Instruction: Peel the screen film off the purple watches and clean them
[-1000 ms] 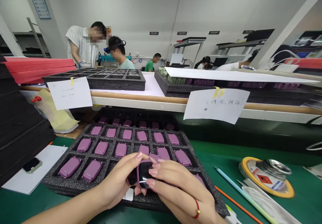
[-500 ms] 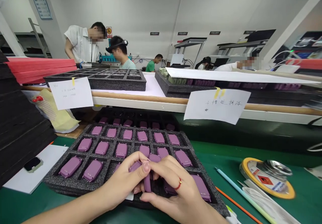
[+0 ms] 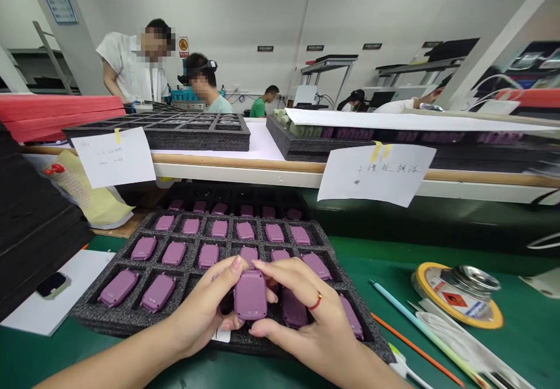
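Observation:
Between my hands I hold a purple watch case (image 3: 251, 295), its broad flat face with small marks along the lower edge turned toward me. My left hand (image 3: 214, 295) grips its left side, thumb at the upper corner. On the right, my right hand (image 3: 306, 307) has its index finger at the top edge and its thumb near the lower corner. Below lies a black foam tray (image 3: 175, 326) with square pockets, most holding similar purple cases such as this one (image 3: 158, 293). My hands hide some pockets in the front rows.
Right of the tray lie a pale blue-green stick (image 3: 420, 325), an orange stick (image 3: 415, 348) and a yellow-rimmed round dish (image 3: 457, 295) bearing a metal-topped container. A watch (image 3: 53, 284) rests on white paper at left. A shelf edge (image 3: 280, 176) crosses above; co-workers sit beyond.
The watch case has turned from edge-on to showing its broad face toward me. My fingers have shifted around it, and the whole view has moved slightly.

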Action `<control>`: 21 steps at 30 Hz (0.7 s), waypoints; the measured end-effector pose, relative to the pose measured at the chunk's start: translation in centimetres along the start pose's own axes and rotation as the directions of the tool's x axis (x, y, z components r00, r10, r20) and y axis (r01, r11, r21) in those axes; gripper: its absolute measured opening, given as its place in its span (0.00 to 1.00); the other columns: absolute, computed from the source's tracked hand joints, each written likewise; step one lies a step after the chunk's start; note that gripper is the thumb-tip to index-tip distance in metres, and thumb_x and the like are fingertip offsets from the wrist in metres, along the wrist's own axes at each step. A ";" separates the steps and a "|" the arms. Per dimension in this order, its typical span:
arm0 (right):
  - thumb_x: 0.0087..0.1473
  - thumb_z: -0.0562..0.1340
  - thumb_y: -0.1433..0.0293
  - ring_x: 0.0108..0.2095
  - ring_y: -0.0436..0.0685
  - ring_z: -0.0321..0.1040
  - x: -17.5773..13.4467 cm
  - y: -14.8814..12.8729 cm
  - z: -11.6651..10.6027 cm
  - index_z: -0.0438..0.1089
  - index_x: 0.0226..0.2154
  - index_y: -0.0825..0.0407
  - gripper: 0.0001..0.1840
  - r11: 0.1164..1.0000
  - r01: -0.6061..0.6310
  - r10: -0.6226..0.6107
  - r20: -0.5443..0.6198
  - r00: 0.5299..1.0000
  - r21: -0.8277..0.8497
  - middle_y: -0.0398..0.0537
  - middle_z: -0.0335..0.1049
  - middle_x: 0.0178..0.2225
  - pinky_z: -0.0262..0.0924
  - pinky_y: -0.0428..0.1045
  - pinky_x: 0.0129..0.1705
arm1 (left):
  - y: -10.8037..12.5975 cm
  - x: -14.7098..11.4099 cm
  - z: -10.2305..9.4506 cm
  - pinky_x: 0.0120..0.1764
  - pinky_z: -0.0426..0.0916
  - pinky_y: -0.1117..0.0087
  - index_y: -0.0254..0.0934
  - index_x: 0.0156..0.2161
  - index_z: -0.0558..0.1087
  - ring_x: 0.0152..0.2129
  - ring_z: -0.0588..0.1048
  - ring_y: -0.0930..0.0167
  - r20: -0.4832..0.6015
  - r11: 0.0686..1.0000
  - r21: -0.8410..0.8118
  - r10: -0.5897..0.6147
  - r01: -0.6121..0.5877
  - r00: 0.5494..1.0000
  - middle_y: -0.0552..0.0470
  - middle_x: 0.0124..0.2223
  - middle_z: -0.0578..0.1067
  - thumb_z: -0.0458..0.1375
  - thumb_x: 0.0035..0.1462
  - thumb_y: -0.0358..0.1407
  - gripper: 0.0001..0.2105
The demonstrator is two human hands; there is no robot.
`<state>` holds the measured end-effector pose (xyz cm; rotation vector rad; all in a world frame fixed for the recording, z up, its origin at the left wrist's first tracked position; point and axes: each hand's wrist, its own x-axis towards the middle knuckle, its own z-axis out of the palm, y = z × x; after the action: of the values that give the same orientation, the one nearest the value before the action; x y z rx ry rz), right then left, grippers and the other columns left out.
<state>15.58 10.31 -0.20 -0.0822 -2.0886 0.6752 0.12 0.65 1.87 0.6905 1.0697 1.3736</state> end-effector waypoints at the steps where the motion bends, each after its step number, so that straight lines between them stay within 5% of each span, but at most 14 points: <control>1: 0.56 0.71 0.61 0.39 0.56 0.73 -0.1 0.0 0.0 0.63 0.60 0.46 0.32 1.000 0.005 -0.004 0.012 1.000 -0.011 0.49 0.75 0.42 0.71 0.51 0.44 | 0.0 0.0 0.0 0.17 0.49 0.80 0.34 0.39 0.76 0.18 0.64 0.81 0.000 1.000 0.003 -0.001 0.001 1.000 0.49 0.32 0.76 0.64 0.53 0.58 0.25; 6: 0.54 0.72 0.66 0.43 0.57 0.74 0.0 0.0 -0.1 0.65 0.57 0.46 0.30 0.999 -0.011 0.013 0.031 0.999 -0.043 0.48 0.75 0.47 0.69 0.51 0.48 | -0.2 0.0 0.1 0.18 0.49 0.80 0.35 0.34 0.71 0.18 0.64 0.81 -0.009 1.000 0.001 0.008 -0.008 1.000 0.54 0.28 0.72 0.65 0.50 0.58 0.25; 10: 0.55 0.68 0.68 0.43 0.57 0.75 0.3 0.6 -0.5 0.69 0.51 0.46 0.20 0.966 -0.242 0.232 -0.107 0.967 -0.095 0.47 0.76 0.45 0.71 0.52 0.45 | -0.4 0.2 0.1 0.19 0.49 0.82 0.37 0.33 0.67 0.18 0.60 0.84 -0.095 0.994 -0.034 0.096 -0.100 0.991 0.60 0.28 0.69 0.73 0.45 0.51 0.24; 13: 0.58 0.64 0.67 0.43 0.61 0.74 0.2 1.3 -0.4 0.69 0.50 0.48 0.16 0.900 -0.388 0.387 -0.043 0.921 -0.201 0.50 0.76 0.44 0.72 0.58 0.45 | -0.3 0.5 0.0 0.17 0.49 0.83 0.37 0.35 0.67 0.18 0.60 0.84 -0.185 0.993 -0.030 0.109 -0.117 0.977 0.59 0.34 0.73 0.76 0.41 0.46 0.25; 17: 0.57 0.63 0.67 0.48 0.67 0.72 -0.2 1.7 0.1 0.68 0.48 0.51 0.16 0.859 -0.375 0.430 0.093 0.898 -0.348 0.55 0.74 0.46 0.69 0.66 0.49 | -0.2 0.7 -0.2 0.14 0.45 0.80 0.38 0.36 0.67 0.12 0.59 0.83 -0.229 0.981 -0.163 0.065 -0.104 0.971 0.57 0.28 0.75 0.66 0.52 0.55 0.22; 21: 0.59 0.62 0.66 0.54 0.66 0.68 -0.4 1.3 0.1 0.62 0.56 0.50 0.23 0.895 -0.303 0.331 0.032 0.943 -0.328 0.58 0.69 0.53 0.68 0.64 0.53 | -0.3 0.5 -0.2 0.15 0.43 0.78 0.37 0.31 0.68 0.09 0.55 0.82 -0.128 0.984 -0.154 0.067 -0.086 0.990 0.53 0.20 0.75 0.57 0.57 0.59 0.24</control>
<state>15.49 11.27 -1.18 -0.5990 -2.2776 0.5302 -0.02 1.06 1.41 0.5404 1.0246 1.5659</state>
